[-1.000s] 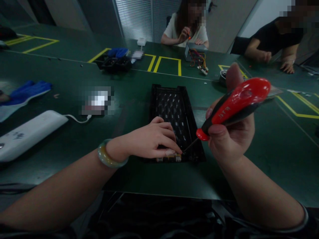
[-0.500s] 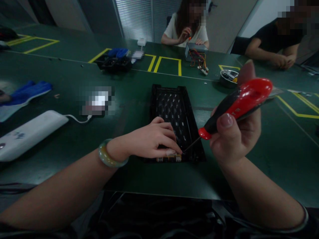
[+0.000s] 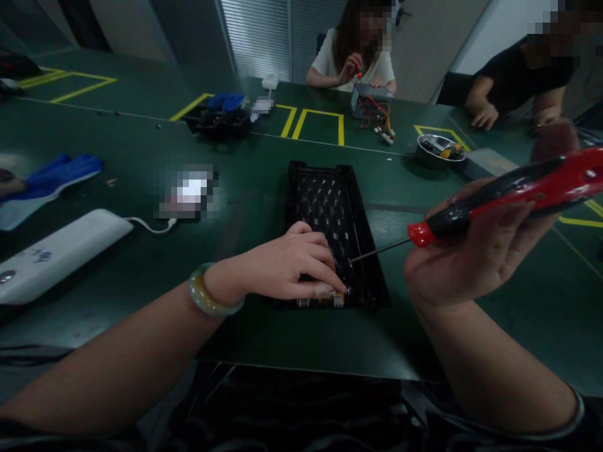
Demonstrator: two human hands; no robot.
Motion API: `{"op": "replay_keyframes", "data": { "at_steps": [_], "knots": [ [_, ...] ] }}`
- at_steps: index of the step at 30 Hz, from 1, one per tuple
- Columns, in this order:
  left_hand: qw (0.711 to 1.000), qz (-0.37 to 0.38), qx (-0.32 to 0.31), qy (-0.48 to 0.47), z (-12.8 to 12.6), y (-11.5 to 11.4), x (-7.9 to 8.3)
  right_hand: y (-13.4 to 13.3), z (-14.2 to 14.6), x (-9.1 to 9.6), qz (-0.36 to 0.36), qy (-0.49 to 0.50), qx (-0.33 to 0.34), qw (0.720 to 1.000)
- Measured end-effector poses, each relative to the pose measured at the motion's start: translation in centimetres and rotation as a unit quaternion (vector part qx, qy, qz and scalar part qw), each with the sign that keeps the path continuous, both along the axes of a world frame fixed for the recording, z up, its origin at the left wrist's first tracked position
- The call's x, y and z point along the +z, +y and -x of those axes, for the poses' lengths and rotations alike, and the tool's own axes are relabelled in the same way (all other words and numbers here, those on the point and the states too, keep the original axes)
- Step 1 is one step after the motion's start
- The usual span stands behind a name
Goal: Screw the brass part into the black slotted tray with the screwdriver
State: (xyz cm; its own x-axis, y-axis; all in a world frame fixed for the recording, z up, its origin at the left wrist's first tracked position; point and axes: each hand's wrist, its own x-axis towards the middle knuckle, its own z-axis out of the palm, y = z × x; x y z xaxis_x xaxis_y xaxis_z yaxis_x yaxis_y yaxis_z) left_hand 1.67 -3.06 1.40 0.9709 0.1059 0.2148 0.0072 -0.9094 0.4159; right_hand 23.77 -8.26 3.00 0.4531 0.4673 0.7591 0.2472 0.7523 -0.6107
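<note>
A black perforated panel (image 3: pixel 330 207) lies lengthwise on the green table (image 3: pixel 264 333) before me. My left hand (image 3: pixel 287 263), a pale green bangle on its wrist, lies palm down on the panel's near end, its fingertips pressing beside a small screw at the near edge. My right hand (image 3: pixel 471 251) is closed round a red and black screwdriver (image 3: pixel 513 191). The tool lies almost level, and its thin shaft hangs above the panel, a little up and right of the screw.
A white power bank (image 3: pixel 56 254) with a cable lies at the left, blue gloves (image 3: pixel 51 179) behind it. A metal bowl (image 3: pixel 436 149) stands at the far right. A black tray (image 3: pixel 219 119) sits further back. Two other people work at the far side.
My right hand has drawn the screwdriver up and to the right, so its tip has left the screw at the panel's near edge. The left hand has stayed put.
</note>
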Motion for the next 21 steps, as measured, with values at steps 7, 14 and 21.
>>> {"op": "replay_keyframes", "data": {
  "at_steps": [7,14,21],
  "knots": [
    [0.991,-0.008,0.112,-0.069,0.3,0.7,-0.2,0.8,-0.3,0.0,-0.033,-0.082,0.004,0.996],
    [0.96,-0.026,0.265,-0.088,0.4,1.6,-1.1,0.2,-1.0,-0.8,0.139,-0.422,-0.013,0.896],
    [0.939,-0.034,0.328,-0.093,0.4,2.1,-1.5,0.3,-1.1,-1.4,0.224,-0.571,0.001,0.79]
  ]
}}
